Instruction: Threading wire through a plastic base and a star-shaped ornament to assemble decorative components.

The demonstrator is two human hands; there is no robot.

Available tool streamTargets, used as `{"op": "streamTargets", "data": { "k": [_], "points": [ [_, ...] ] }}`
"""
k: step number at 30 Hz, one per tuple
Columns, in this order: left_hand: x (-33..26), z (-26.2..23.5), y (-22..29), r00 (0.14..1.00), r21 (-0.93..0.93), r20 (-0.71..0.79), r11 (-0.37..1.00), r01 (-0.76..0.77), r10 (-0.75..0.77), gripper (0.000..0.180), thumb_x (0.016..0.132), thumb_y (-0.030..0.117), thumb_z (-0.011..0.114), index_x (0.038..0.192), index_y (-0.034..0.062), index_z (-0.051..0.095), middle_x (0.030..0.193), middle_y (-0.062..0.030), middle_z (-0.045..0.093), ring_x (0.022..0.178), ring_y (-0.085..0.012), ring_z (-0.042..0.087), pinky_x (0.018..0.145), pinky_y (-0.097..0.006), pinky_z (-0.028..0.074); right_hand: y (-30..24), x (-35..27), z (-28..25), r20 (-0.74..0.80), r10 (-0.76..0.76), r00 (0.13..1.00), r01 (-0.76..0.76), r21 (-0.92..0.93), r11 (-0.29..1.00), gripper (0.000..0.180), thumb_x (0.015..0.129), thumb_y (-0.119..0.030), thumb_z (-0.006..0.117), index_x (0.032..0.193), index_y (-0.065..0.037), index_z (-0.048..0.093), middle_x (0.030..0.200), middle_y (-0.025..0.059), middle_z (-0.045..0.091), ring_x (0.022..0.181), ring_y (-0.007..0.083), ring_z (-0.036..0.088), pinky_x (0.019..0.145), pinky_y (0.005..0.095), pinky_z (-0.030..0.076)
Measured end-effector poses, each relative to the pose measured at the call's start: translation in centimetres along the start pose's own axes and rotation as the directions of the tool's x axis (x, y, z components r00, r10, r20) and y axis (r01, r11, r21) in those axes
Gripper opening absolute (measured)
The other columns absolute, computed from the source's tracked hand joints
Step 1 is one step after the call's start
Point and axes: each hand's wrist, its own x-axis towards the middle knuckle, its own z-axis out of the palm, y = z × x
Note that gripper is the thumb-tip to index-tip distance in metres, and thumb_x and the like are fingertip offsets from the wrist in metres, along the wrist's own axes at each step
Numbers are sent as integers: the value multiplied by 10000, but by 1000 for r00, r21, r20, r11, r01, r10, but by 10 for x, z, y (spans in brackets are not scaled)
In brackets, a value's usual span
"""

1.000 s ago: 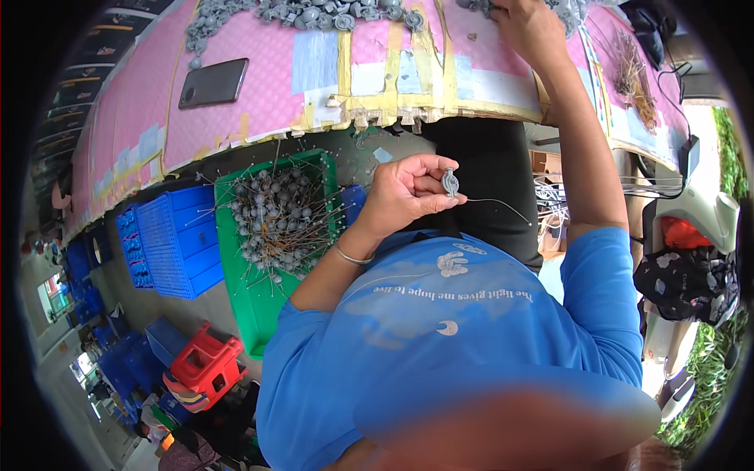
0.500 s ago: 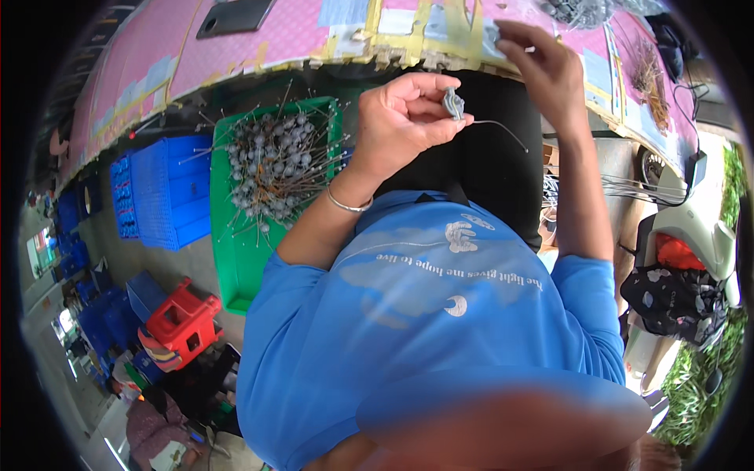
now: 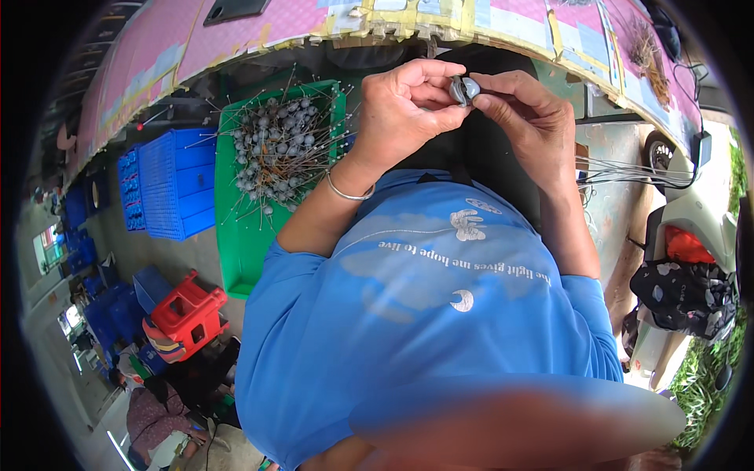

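My left hand pinches a small grey rounded piece between thumb and fingertips, over my lap and just off the table's edge. Against it, the thumb and forefinger of my right hand press a shiny grey half-shell. A dark gap shows between the two pieces. The thin wire that stuck out of the left piece cannot be made out now. To the left, a green tray holds a heap of grey balls on thin wires, with many wire ends poking over its rim.
A pink table with taped, ragged edges runs across the top, a dark phone on it. Blue baskets and a red plastic stool stand at the left. Another person sits lower left. Cables hang at the right.
My right hand has come from the table down and left to my left hand, bringing a grey half-shell against the piece there. My left hand has stayed nearly in place.
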Motion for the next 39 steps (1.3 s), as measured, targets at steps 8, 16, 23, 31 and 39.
{"op": "streamTargets", "data": {
  "k": [8,16,23,31,39],
  "points": [
    [-5,9,12,920,482,18,803,-350,391,328,649,-41,761,949,4,638,755,-94,687,661,-189,721,585,-266,576,-10,-9,15,-104,113,988,-122,-84,989,156,868,12,684,1018,1,726,896,26,672,751,73,627,601,206,532],
    [-5,8,7,929,547,72,764,-342,364,336,660,-39,774,971,6,656,753,-90,723,676,-167,731,615,-251,587,2,-1,6,14,-16,1000,18,-151,988,115,876,12,670,979,54,697,830,43,669,698,92,644,595,208,544],
    [9,8,-2,948,528,150,787,-318,282,326,682,-33,758,991,5,658,744,-92,717,684,-152,730,639,-249,590,20,2,-1,-15,157,988,-156,16,988,143,891,-43,683,1024,-4,719,879,41,706,751,78,648,640,211,541],
    [17,21,15,987,91,153,993,-70,55,381,749,-84,707,1109,40,699,974,-117,716,760,-164,727,661,-262,598,45,5,-29,25,105,994,-106,415,904,290,952,-136,629,1200,13,641,1095,70,675,1005,149,624,904,289,488],
    [8,42,8,975,108,33,969,-224,222,445,756,-109,683,1191,-30,632,896,-77,686,817,-156,726,685,-249,588,44,8,-17,132,79,988,-150,709,689,273,991,-159,556,1146,59,609,1033,108,650,929,162,632,826,268,508]
  ]
}}
